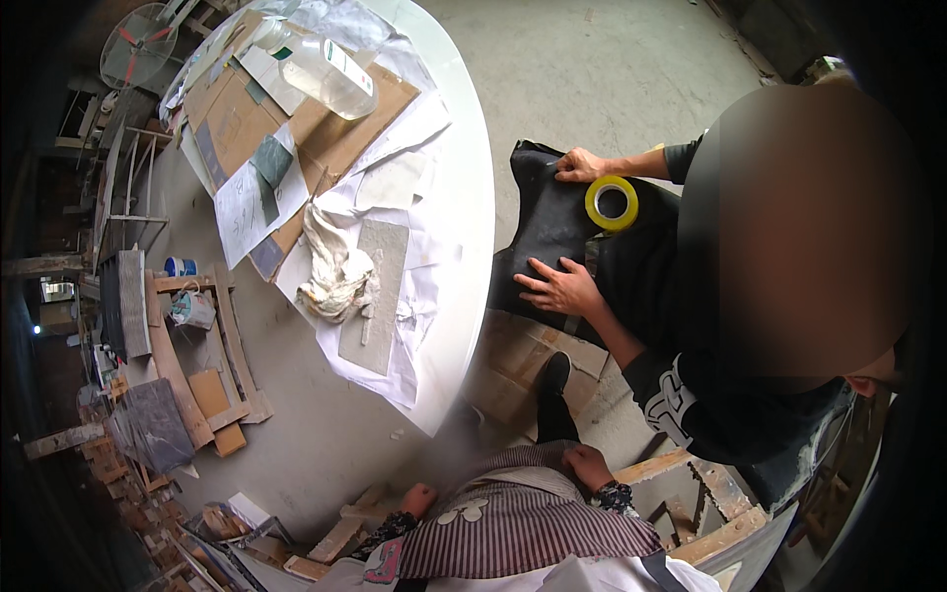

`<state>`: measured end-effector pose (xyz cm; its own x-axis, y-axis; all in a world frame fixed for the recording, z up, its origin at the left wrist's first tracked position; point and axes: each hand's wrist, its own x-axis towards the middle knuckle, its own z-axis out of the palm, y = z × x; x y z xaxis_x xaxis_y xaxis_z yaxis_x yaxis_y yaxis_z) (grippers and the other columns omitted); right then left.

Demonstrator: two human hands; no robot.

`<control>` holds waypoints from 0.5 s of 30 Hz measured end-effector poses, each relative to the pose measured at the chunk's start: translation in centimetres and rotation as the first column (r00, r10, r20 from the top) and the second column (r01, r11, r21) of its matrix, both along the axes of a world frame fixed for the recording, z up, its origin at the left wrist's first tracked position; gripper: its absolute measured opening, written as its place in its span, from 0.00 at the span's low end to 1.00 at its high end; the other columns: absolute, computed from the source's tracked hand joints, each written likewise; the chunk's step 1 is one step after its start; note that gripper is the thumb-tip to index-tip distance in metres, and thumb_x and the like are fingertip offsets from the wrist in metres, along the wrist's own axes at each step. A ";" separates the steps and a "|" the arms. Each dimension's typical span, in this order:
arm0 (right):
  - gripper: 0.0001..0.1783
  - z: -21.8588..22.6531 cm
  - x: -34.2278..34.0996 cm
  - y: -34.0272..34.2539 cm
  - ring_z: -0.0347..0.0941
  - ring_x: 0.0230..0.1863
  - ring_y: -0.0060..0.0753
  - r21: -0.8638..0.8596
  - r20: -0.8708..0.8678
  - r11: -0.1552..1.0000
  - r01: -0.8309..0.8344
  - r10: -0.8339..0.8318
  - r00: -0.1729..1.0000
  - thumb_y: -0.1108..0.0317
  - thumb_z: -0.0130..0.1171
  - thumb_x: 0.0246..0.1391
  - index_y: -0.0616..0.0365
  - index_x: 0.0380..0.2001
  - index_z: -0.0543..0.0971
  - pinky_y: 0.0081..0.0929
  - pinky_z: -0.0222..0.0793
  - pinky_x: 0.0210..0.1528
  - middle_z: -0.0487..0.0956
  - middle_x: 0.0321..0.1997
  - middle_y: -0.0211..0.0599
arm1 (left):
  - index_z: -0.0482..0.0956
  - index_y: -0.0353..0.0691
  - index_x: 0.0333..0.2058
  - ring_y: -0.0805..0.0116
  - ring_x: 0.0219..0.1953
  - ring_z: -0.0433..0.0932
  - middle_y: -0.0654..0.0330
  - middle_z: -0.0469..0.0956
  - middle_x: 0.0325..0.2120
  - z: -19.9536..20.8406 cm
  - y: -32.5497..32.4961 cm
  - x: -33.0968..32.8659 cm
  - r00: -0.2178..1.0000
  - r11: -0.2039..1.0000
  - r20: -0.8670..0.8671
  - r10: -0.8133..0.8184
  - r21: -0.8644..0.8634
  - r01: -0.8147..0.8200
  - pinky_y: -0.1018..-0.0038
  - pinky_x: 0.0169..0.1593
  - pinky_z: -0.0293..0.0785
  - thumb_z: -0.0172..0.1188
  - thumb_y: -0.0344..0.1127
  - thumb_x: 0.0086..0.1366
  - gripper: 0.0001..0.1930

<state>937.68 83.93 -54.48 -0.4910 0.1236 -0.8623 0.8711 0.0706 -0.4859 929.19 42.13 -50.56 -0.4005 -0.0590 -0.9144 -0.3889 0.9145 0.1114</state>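
My left hand (419, 500) is closed in a loose fist at the left side of my striped apron (533, 523); whatever may be inside it is hidden. Close to the apron's upper right edge, my right hand (589, 468) has its fingers curled in, and I cannot make out if it grips anything. Ahead of me curves the rim of a white table (464, 187). On it, a crumpled off-white cloth (333, 264) lies against a grey slab (375, 306), over white paper sheets.
A co-worker's hands (567, 288) press on black sheet material (552, 212) at the right, beside a yellow tape roll (612, 203). A clear plastic bottle (330, 77) lies on cardboard (229, 126) on the table. Wooden frames (229, 345) stand left, a cardboard box (508, 370) below the table's edge.
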 end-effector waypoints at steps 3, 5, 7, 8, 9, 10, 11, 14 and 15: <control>0.17 -0.3 -0.1 0.0 0.76 0.33 0.33 0.001 0.010 1.000 0.016 -0.016 1.000 0.58 0.54 0.57 0.62 0.30 0.81 0.29 0.71 0.39 0.81 0.30 0.39 | 0.78 0.32 0.39 0.43 0.44 0.78 0.40 0.79 0.39 0.1 0.1 0.0 1.000 1.000 -0.017 -0.014 0.022 0.014 0.58 0.49 0.72 0.57 0.50 0.62 0.23; 0.15 -0.6 0.3 -0.1 0.77 0.33 0.31 0.028 0.026 1.000 0.010 -0.011 1.000 0.59 0.55 0.57 0.62 0.31 0.81 0.27 0.71 0.39 0.81 0.31 0.38 | 0.78 0.33 0.40 0.44 0.45 0.78 0.40 0.79 0.39 -0.2 -0.1 0.1 1.000 1.000 -0.013 -0.023 0.020 0.024 0.58 0.49 0.72 0.57 0.50 0.62 0.23; 0.15 -0.8 0.7 -0.2 0.79 0.33 0.34 0.025 -0.039 0.998 0.060 -0.059 0.997 0.59 0.56 0.56 0.61 0.34 0.81 0.30 0.73 0.38 0.82 0.30 0.40 | 0.78 0.33 0.40 0.44 0.44 0.78 0.40 0.79 0.39 -0.8 -0.4 0.3 0.999 0.999 -0.012 -0.035 0.014 0.035 0.58 0.49 0.72 0.57 0.50 0.62 0.22; 0.15 -0.9 0.8 -0.2 0.80 0.33 0.36 0.027 -0.062 0.997 0.079 -0.077 0.995 0.59 0.56 0.55 0.61 0.35 0.80 0.31 0.74 0.38 0.82 0.29 0.41 | 0.78 0.33 0.40 0.44 0.44 0.78 0.41 0.79 0.39 -1.1 -0.5 0.4 0.999 0.999 -0.009 -0.039 0.013 0.040 0.58 0.49 0.73 0.57 0.50 0.62 0.22; 0.14 -1.0 1.1 -0.2 0.80 0.33 0.34 0.012 -0.074 0.995 0.095 -0.094 0.993 0.61 0.55 0.55 0.61 0.36 0.80 0.30 0.74 0.38 0.82 0.30 0.41 | 0.78 0.34 0.40 0.44 0.44 0.78 0.41 0.79 0.39 -1.3 -0.7 0.5 0.999 0.999 0.002 -0.044 -0.002 0.044 0.59 0.49 0.73 0.58 0.50 0.62 0.22; 0.13 -1.1 1.2 -0.3 0.80 0.33 0.33 -0.003 -0.085 0.994 0.111 -0.111 0.990 0.64 0.55 0.55 0.61 0.37 0.80 0.30 0.75 0.38 0.83 0.31 0.40 | 0.78 0.34 0.40 0.44 0.44 0.78 0.41 0.79 0.38 -1.6 -0.9 0.6 0.999 0.999 -0.003 -0.040 0.016 0.040 0.59 0.49 0.73 0.58 0.50 0.62 0.22; 0.12 -1.2 1.2 -0.3 0.80 0.33 0.32 -0.018 -0.096 0.992 0.127 -0.128 0.987 0.66 0.55 0.55 0.61 0.38 0.80 0.29 0.75 0.38 0.83 0.31 0.40 | 0.78 0.34 0.40 0.44 0.44 0.78 0.41 0.79 0.38 -1.8 -1.0 0.7 0.999 0.999 0.000 -0.036 0.020 0.036 0.58 0.49 0.73 0.58 0.49 0.61 0.21; 0.12 -1.2 1.3 -0.3 0.80 0.33 0.31 -0.084 -0.041 0.977 0.198 -0.202 0.979 0.70 0.52 0.54 0.62 0.39 0.79 0.28 0.76 0.38 0.83 0.33 0.39 | 0.78 0.34 0.39 0.44 0.43 0.78 0.41 0.79 0.38 -2.0 -1.2 1.0 0.999 1.000 -0.036 -0.024 0.007 0.024 0.58 0.48 0.73 0.59 0.49 0.62 0.21; 0.12 -1.1 1.2 -0.3 0.80 0.33 0.31 -0.083 -0.059 0.980 0.181 -0.186 0.981 0.70 0.51 0.54 0.62 0.39 0.79 0.28 0.76 0.38 0.83 0.33 0.39 | 0.78 0.34 0.39 0.44 0.43 0.78 0.41 0.79 0.38 -2.0 -1.3 1.2 0.999 1.000 -0.039 -0.028 -0.014 0.027 0.58 0.48 0.73 0.59 0.49 0.62 0.20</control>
<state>938.85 83.59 -55.59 -0.5219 0.1517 -0.8394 0.8318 -0.1275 -0.5402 930.37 40.86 -52.53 -0.4381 -0.0600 -0.8969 -0.3592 0.9263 0.1135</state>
